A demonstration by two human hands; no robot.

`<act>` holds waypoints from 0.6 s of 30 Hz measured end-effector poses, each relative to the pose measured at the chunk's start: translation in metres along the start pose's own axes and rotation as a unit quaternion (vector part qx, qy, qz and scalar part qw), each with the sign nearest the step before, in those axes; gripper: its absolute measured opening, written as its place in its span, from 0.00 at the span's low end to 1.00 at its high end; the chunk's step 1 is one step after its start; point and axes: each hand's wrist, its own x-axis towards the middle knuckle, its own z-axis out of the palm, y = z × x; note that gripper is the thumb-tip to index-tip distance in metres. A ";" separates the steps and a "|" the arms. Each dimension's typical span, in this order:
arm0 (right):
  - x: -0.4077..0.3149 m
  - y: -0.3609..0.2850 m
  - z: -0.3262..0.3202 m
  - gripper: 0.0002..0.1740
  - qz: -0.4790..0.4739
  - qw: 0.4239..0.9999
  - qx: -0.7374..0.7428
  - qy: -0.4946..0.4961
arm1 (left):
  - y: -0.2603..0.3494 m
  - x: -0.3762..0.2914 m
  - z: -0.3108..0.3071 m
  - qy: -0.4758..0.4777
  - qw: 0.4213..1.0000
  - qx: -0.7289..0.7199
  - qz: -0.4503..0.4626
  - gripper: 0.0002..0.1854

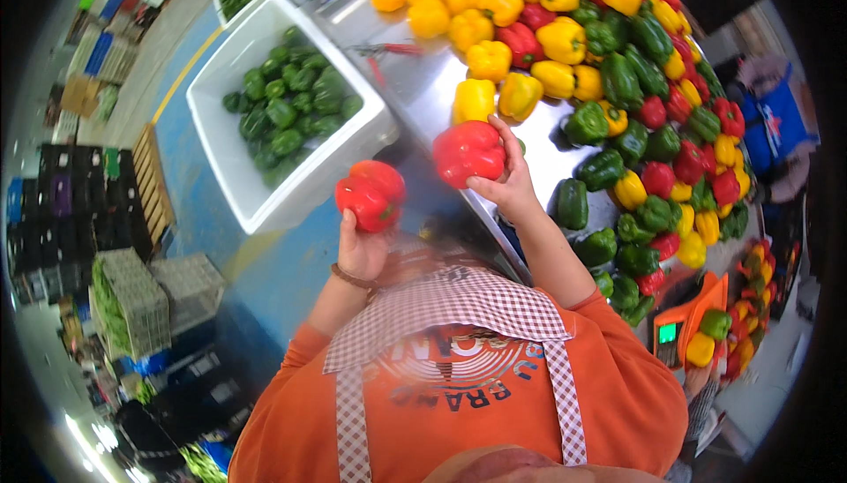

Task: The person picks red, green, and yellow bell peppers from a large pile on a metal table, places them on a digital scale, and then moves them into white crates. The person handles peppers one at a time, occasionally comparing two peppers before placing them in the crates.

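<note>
My left hand (pixel 362 251) holds a red bell pepper (pixel 370 196) from below, in front of the apron. A second red bell pepper (pixel 468 154) is gripped in my right hand (pixel 511 175), raised over the near edge of the steel table (pixel 423 96). Just beyond it on the steel lie two yellow bell peppers (pixel 474 100). A loose pile of yellow, red and green bell peppers (pixel 562 40) spreads across the table to the right. Left of the table, a white foam box (pixel 218 126) contains many green bell peppers (pixel 284 109).
Red-handled scissors (pixel 400 49) lie near the table's left edge. An orange scale (pixel 695 317) with a lit display sits at the right, beside another person's hand (pixel 698 377). Stacked black crates (pixel 86 198), a wooden pallet (pixel 151 185) and grey crates (pixel 135 291) stand on the left.
</note>
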 end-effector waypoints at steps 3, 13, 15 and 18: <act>0.002 -0.002 0.022 0.59 0.004 0.996 0.007 -0.084 | 0.016 -0.019 0.013 -0.035 0.994 -0.105 -0.016 0.54; 0.006 0.026 0.130 0.60 -0.015 0.938 -0.156 -0.308 | 0.093 -0.065 -0.013 -0.125 0.958 -0.242 0.095 0.57; 0.009 0.040 0.162 0.60 -0.053 0.923 -0.178 -0.336 | 0.106 -0.078 -0.034 -0.107 0.955 -0.255 0.109 0.57; 0.002 0.065 0.218 0.59 0.007 0.932 -0.117 -0.342 | 0.134 -0.107 -0.076 -0.087 0.957 -0.241 0.135 0.57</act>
